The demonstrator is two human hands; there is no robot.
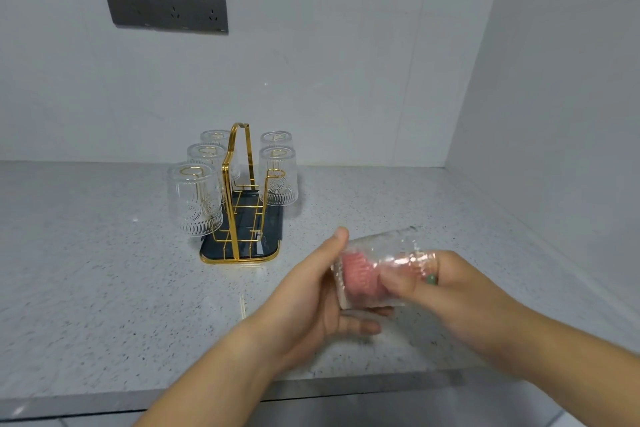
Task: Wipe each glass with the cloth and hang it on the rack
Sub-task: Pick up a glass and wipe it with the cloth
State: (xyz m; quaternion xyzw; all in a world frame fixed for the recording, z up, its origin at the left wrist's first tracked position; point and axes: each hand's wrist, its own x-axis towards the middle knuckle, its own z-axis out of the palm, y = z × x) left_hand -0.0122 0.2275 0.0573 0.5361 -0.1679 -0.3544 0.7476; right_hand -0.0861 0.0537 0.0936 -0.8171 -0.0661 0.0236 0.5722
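Centrally, on the speckled countertop (104,288), a gold wire rack (227,177) stands in a dark tray (221,251). Five glasses (195,201) hang on it mouth-down, and a socket panel (166,5) is on the wall behind. Nearer, the left hand (311,291) cups a sixth glass (381,246) above the counter, with its long axis roughly level and its mouth to the right. The right hand (460,288) has its fingers inside, bunched on a pink cloth (360,279).

Bare forearms (214,367); the right hand (460,288) bears a small green spot (431,279), perhaps a ring.
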